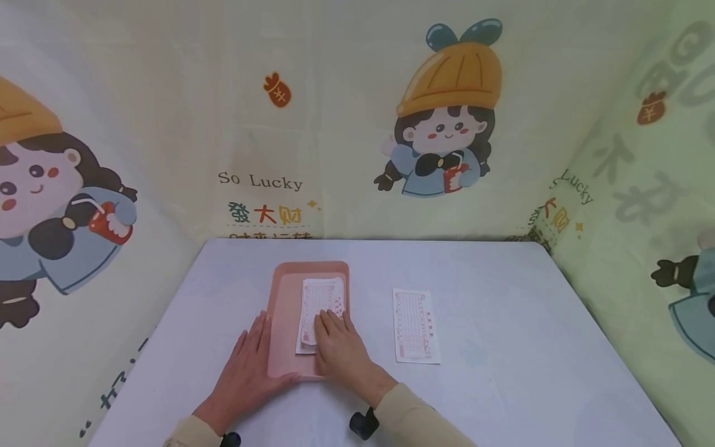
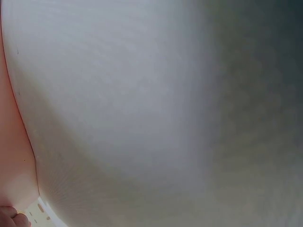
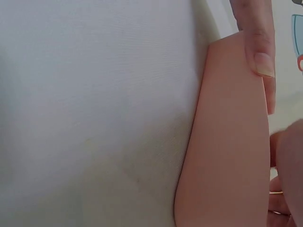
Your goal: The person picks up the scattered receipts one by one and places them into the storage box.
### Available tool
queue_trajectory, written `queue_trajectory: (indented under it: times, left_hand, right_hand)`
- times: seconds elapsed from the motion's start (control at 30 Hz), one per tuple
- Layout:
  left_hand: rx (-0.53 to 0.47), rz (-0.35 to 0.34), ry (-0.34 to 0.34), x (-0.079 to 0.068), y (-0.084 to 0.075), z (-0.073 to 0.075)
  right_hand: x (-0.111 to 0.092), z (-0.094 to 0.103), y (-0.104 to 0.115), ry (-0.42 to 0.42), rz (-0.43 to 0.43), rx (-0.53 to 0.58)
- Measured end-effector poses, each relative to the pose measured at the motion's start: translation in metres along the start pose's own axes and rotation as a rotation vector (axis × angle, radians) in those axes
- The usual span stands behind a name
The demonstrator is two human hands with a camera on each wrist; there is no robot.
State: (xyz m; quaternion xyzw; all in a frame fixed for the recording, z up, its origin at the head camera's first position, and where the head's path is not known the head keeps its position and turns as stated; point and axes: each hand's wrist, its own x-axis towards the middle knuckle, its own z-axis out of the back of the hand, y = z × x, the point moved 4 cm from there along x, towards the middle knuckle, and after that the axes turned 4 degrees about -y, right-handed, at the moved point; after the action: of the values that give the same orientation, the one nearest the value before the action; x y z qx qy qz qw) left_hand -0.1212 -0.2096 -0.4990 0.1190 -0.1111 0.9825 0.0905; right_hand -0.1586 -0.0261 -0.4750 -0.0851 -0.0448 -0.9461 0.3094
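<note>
A pink tray [image 1: 285, 310] lies on the table, with printed paper slips [image 1: 321, 295] stacked loosely inside it. My left hand [image 1: 251, 366] rests against the tray's near left corner, fingers straight along the left side and thumb at the near edge. My right hand [image 1: 343, 351] reaches over the near right part of the tray, its fingertips resting on the slips and covering their lower right part. In the right wrist view, a thumb [image 3: 260, 52] touches the rim of the tray [image 3: 222, 132]. The left wrist view shows the tray's outer wall [image 2: 14, 142] at the left.
Another printed slip [image 1: 414, 326] lies flat on the white table [image 1: 503, 310], right of the tray. A cloth with cartoon prints [image 1: 346, 124] hangs behind and at both sides. Black wrist devices [image 1: 364, 424] show near both sleeves.
</note>
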Motion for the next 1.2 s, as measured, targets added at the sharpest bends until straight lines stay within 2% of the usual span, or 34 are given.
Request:
queue_trajectory:
  times: [0.3, 0.67, 0.9, 1.1, 1.2]
  left_hand:
    - [-0.007, 0.003, -0.005, -0.002, -0.001, 0.0]
    - [-0.006, -0.007, -0.029, -0.002, -0.002, 0.001]
    - [-0.013, 0.021, 0.005, 0.0, -0.002, 0.002]
    - [-0.017, 0.005, -0.027, 0.0, -0.002, 0.002]
    - [-0.015, 0.007, -0.022, 0.0, -0.001, 0.001]
  right_hand:
    - [-0.008, 0.004, -0.008, -0.005, -0.006, 0.107]
    - [-0.023, 0.014, -0.035, -0.041, -0.084, 0.19]
    - [-0.032, 0.016, -0.052, -0.081, -0.116, 0.225]
    - [-0.042, 0.018, -0.066, -0.132, -0.138, 0.231]
    - [-0.046, 0.019, -0.073, -0.173, -0.133, 0.225]
